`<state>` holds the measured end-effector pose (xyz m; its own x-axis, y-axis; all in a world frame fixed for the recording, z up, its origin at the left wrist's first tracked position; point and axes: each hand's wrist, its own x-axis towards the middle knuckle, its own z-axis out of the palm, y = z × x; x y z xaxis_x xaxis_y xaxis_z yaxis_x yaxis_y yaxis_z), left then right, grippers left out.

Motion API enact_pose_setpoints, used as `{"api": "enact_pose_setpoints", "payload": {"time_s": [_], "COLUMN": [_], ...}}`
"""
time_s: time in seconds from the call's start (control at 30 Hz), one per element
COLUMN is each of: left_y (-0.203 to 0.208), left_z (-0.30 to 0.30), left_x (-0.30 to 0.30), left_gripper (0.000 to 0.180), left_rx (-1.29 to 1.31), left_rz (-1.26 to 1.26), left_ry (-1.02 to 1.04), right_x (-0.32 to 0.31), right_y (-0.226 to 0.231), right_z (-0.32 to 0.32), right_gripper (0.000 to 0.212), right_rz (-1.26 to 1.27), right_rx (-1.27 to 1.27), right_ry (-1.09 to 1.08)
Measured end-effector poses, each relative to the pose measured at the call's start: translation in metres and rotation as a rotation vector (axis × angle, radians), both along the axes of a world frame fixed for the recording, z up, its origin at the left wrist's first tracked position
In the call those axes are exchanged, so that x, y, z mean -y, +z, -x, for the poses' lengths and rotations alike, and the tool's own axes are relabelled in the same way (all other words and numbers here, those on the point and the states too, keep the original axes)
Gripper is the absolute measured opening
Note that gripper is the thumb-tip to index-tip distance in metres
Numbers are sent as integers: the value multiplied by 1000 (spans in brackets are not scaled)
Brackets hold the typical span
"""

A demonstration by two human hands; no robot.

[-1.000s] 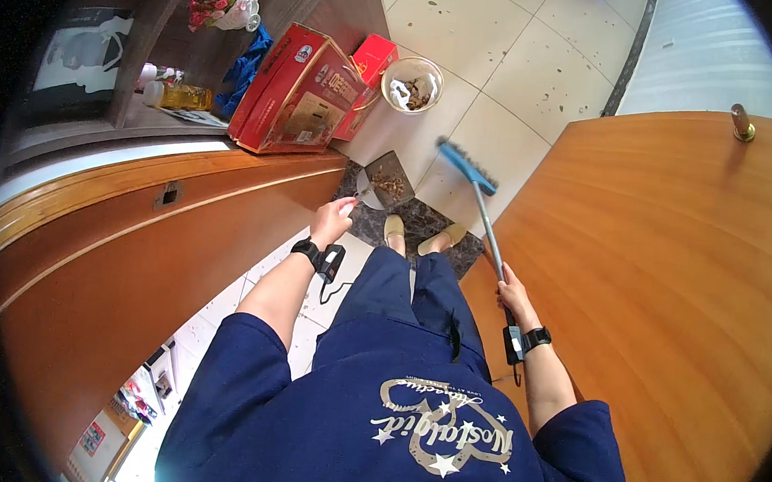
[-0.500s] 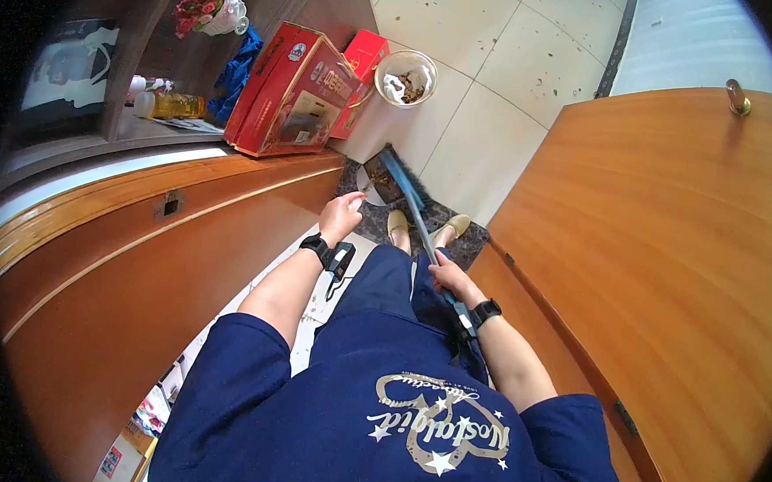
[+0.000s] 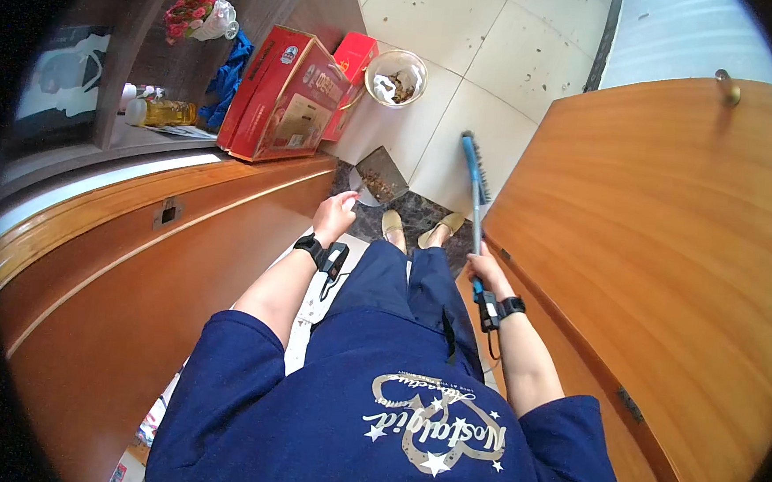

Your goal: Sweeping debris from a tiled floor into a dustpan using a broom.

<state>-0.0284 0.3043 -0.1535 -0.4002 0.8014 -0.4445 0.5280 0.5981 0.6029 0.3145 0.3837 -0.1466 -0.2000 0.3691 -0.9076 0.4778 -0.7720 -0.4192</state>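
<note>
My left hand (image 3: 333,217) is closed around the whitish handle of a dustpan (image 3: 382,159), whose dark grey pan holds brown dry debris. The pan rests low by the dark threshold strip, just ahead of my feet. My right hand (image 3: 488,269) grips the shaft of a broom (image 3: 476,178) with a blue head and dark bristles. The broom head is over the pale tiles to the right of the dustpan, apart from it.
A waste bin (image 3: 422,74) with debris and white paper stands ahead, beside red boxes (image 3: 281,102). An orange-brown wooden door (image 3: 654,187) stands at the right, a shelf unit (image 3: 114,140) at the left. Dry bits lie scattered on the far tiles (image 3: 435,19).
The broom has swung right, off the dustpan, uncovering the debris inside. My right hand moved right with it. My left hand and the dustpan stay nearly in place.
</note>
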Motion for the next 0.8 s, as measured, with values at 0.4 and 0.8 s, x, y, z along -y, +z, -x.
{"api": "enact_pose_setpoints", "payload": {"time_s": [0.4, 0.8], "left_y": [1, -8], "left_z": [5, 7], "left_x": [0, 0], "left_gripper": [24, 22], "left_rx": [-19, -16], "left_rz": [66, 19], "left_ry": [14, 9], "right_x": [32, 19], "right_y": [67, 59], "right_z": [-14, -61], "right_gripper": [64, 57], "right_rz": [226, -297], "right_rx": [-38, 584], "right_ry": [89, 826]}}
